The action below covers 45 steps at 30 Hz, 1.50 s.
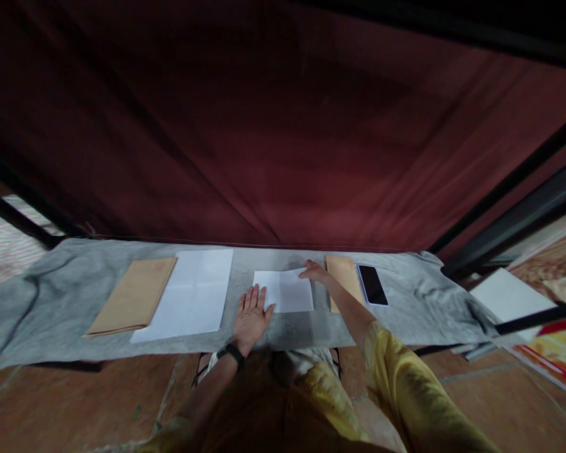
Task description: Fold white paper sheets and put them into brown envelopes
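Observation:
A small folded white paper (285,290) lies on the grey cloth (66,296) in front of me. My left hand (251,314) lies flat with fingers stretched out, pressing the paper's left edge. My right hand (314,271) rests at the paper's far right corner, fingers curled down on the corner. Just right of that hand lies a brown envelope (345,281), and beyond it a black phone (372,285).
A large white sheet (191,294) and a stack of brown envelopes (134,294) lie at the left on the cloth. A dark red curtain (273,138) hangs behind. White paper (512,296) and a black metal frame (523,220) stand to the right.

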Motion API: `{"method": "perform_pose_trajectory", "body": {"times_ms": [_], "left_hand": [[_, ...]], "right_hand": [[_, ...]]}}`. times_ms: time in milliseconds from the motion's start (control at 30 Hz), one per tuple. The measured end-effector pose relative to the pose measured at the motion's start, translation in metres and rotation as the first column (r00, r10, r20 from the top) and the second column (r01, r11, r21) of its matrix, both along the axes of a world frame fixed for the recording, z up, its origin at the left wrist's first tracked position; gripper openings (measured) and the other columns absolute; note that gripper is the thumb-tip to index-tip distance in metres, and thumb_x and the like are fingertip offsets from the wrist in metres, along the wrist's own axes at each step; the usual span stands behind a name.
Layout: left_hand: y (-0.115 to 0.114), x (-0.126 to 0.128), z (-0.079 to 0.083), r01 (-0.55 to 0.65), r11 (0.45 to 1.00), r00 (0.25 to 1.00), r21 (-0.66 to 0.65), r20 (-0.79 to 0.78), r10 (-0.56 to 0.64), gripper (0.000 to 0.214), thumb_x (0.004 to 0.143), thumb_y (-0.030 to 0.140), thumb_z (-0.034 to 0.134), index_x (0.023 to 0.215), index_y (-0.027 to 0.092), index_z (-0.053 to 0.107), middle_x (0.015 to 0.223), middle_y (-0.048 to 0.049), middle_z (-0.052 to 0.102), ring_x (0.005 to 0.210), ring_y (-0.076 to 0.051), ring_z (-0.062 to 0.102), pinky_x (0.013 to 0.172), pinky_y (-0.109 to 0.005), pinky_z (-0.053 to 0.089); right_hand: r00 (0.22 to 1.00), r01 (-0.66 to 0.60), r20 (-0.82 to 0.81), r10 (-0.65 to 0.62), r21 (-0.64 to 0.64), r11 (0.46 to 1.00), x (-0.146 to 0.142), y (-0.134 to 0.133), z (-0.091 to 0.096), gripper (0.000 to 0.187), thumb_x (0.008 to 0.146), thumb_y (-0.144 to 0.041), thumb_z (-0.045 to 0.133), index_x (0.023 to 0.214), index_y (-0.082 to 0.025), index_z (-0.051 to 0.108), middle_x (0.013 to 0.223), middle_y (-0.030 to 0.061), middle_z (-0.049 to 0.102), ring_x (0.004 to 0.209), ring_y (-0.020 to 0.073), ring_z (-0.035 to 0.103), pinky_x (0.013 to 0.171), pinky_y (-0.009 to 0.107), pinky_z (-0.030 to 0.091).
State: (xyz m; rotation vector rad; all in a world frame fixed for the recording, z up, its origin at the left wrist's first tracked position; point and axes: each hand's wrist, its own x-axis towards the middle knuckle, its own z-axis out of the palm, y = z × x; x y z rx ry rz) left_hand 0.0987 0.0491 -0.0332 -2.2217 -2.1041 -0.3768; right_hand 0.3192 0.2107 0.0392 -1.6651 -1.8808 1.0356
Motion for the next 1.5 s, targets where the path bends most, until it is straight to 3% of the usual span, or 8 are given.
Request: {"method": "perform_pose_trajectory", "body": {"times_ms": [267,533,900,1000,1067,1167,1300,1500], "left_hand": [[0.0,-0.002,0.0,0.021,0.999,0.998,0.037,0.052,-0.023,0.062,0.102,0.049,0.034,0.152,0.014,0.045,0.159,-0.0166,0.042,0.15,-0.03,0.035,0.122,-0.05,0.028],[-0.025,-0.002,0.015,0.117,0.971,0.96,0.21,0.226,-0.165,0.059,0.104,0.041,0.037,0.157,0.017,0.034,0.165,-0.0137,0.032,0.155,-0.027,0.023,0.124,-0.051,0.026],[-0.04,0.016,0.009,0.396,0.918,0.905,-0.022,0.176,-0.387,0.055,0.095,0.012,0.044,0.149,0.024,0.049,0.158,-0.0073,0.048,0.147,-0.02,0.041,0.124,-0.045,0.031],[-0.037,0.002,0.011,0.468,0.88,0.876,-0.076,0.167,-0.452,0.055,0.096,0.012,0.042,0.148,0.027,0.051,0.154,-0.0047,0.052,0.144,-0.017,0.045,0.123,-0.041,0.033],[-0.035,-0.007,0.013,0.512,0.853,0.854,-0.098,0.163,-0.494,0.055,0.095,0.012,0.044,0.147,0.029,0.052,0.155,-0.0033,0.052,0.145,-0.016,0.044,0.123,-0.04,0.034],[-0.034,-0.015,0.017,0.538,0.833,0.84,-0.132,0.171,-0.515,0.054,0.095,0.014,0.047,0.147,0.029,0.052,0.157,-0.0028,0.049,0.146,-0.016,0.043,0.123,-0.039,0.033],[-0.035,-0.015,0.019,0.522,0.837,0.85,-0.165,0.184,-0.494,0.05,0.096,0.02,0.051,0.146,0.027,0.054,0.158,-0.0043,0.047,0.147,-0.018,0.041,0.124,-0.041,0.032],[-0.039,-0.016,0.013,0.538,0.837,0.837,-0.099,0.185,-0.515,0.05,0.097,0.022,0.052,0.147,0.028,0.052,0.159,-0.0036,0.046,0.148,-0.018,0.039,0.124,-0.042,0.031]], "right_hand": [[0.934,0.027,-0.336,-0.124,-0.278,0.96,0.013,-0.014,0.011,0.033,0.067,-0.031,0.086,0.089,-0.015,0.067,0.066,0.0016,0.07,0.063,0.0202,0.069,0.055,0.026,0.055],[0.763,0.201,-0.556,-0.329,-0.279,0.939,0.026,-0.073,-0.009,0.019,0.087,-0.037,0.063,0.097,-0.021,0.061,0.093,0.0107,0.076,0.088,0.0239,0.075,0.072,0.034,0.063],[0.676,0.248,-0.641,-0.365,-0.269,0.931,-0.007,-0.18,-0.071,0.037,0.089,-0.045,0.05,0.116,-0.023,0.061,0.115,0.0131,0.074,0.1,0.0275,0.074,0.08,0.04,0.063],[0.755,0.335,-0.522,-0.396,-0.212,0.918,0.009,-0.182,-0.073,0.048,0.087,-0.041,0.053,0.129,-0.018,0.055,0.118,0.0159,0.07,0.095,0.0274,0.074,0.082,0.044,0.062],[0.849,0.389,-0.393,-0.354,0.01,0.921,0.021,-0.182,-0.069,0.052,0.089,-0.039,0.053,0.136,-0.017,0.052,0.127,0.0177,0.066,0.108,0.0279,0.07,0.093,0.046,0.059],[0.977,0.14,-0.197,-0.077,0.329,0.934,0.034,-0.186,-0.062,0.046,0.094,-0.036,0.052,0.137,-0.02,0.056,0.14,0.0148,0.059,0.131,0.0264,0.057,0.112,0.048,0.046],[0.951,-0.307,0.094,0.295,0.407,0.86,0.033,-0.198,-0.062,0.048,0.094,-0.034,0.064,0.14,-0.023,0.058,0.153,0.0117,0.051,0.144,0.027,0.045,0.121,0.051,0.034],[0.933,-0.356,0.191,0.304,0.381,0.854,0.026,-0.185,-0.06,0.037,0.105,-0.029,0.045,0.136,-0.023,0.064,0.143,0.0094,0.062,0.137,0.0221,0.054,0.121,0.048,0.038]]}}
